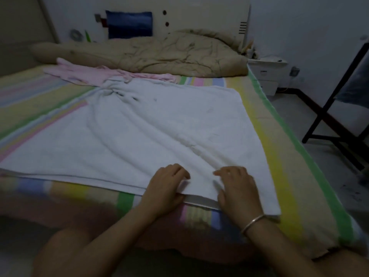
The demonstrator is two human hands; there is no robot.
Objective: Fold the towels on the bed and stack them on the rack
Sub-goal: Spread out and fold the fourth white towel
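A large white towel lies spread over the striped bed, wrinkled and bunched at its far corner. At its near edge my left hand pinches the hem, thumb under the cloth and fingers curled on top. My right hand, with a metal bangle on the wrist, grips the same edge a little to the right. A pink towel lies crumpled beyond the white one. The dark wooden rack stands on the floor to the right of the bed, a bluish cloth hanging on it.
A tan quilt is heaped along the headboard. A white bedside unit stands at the far right corner. A strip of grey floor runs between the bed and the rack.
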